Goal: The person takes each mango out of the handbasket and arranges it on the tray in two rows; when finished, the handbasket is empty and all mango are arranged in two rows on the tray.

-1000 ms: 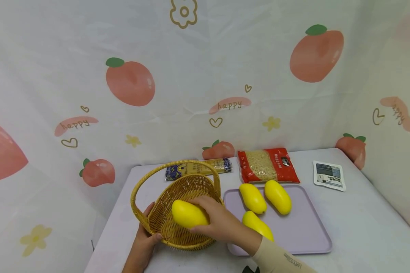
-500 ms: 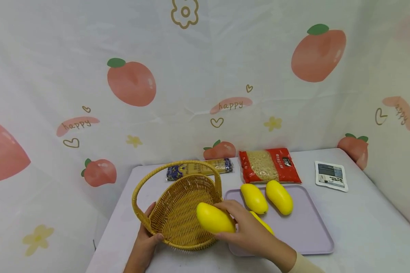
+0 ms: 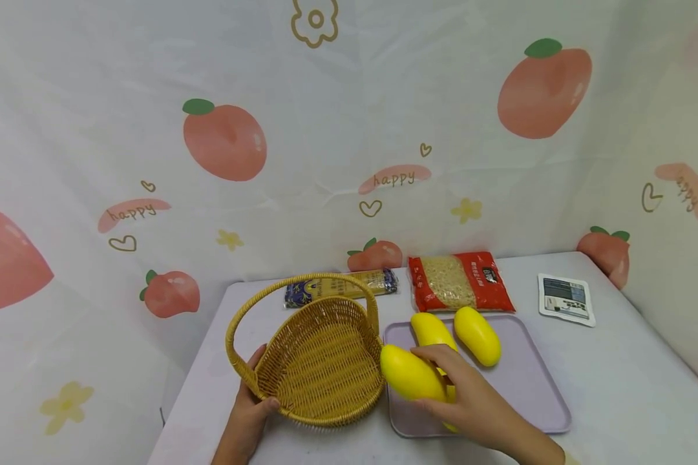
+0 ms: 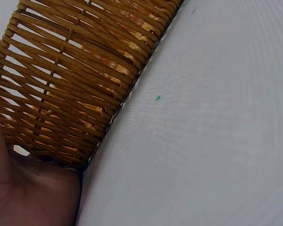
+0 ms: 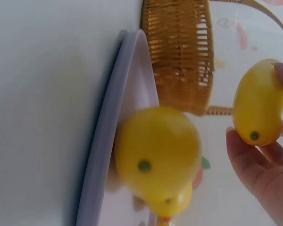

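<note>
A wicker basket [image 3: 326, 368] with a tall arched handle stands on the table, nothing inside it. My left hand [image 3: 247, 413] grips its left side, thumb over the rim; in the left wrist view the palm lies against the woven wall [image 4: 70, 80]. My right hand [image 3: 471, 403] holds a yellow mango [image 3: 412, 374] above the left part of a lilac tray [image 3: 529, 387]. In the right wrist view thumb and fingers close round that mango [image 5: 259, 103]. On the tray lie a mango [image 3: 433, 329], another mango [image 3: 478, 336] and a third [image 5: 158, 153], mostly hidden by my right hand in the head view.
Behind the basket lies a long pack of noodles [image 3: 340, 289]. A red bag [image 3: 461, 282] with a see-through window rests behind the tray. A flat white packet [image 3: 566, 299] sits at the far right. A printed cloth [image 3: 302, 129] hangs behind the table.
My right hand has moved right with the mango, from inside the basket to over the tray. My left hand still holds the basket in place.
</note>
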A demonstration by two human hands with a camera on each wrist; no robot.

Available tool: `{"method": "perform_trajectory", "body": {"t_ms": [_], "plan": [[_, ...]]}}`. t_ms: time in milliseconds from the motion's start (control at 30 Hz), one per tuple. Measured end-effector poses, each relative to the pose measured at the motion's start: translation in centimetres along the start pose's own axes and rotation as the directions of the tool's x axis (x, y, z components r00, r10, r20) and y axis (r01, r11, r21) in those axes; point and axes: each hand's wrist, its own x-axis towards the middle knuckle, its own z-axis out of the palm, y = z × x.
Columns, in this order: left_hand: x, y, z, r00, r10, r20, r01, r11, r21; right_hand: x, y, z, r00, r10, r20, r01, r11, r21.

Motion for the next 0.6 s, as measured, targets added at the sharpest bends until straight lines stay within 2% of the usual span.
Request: {"method": "perform_trajectory", "body": {"t_ms": [267, 600], "plan": [[-0.1, -0.1, -0.1, 1.000, 0.002, -0.005, -0.002, 1.000, 0.005, -1.2, 0.7, -1.5, 0.997, 0.045, -0.065, -0.044, 0.999, 0.008], [0.0, -0.1, 0.0, 1.000, -0.003, -0.005, 0.002, 1.000, -0.010, -2.7, 2.5, -3.3, 0.985, 0.101, -0.138, -0.104, 0.995, -0.013]]}}
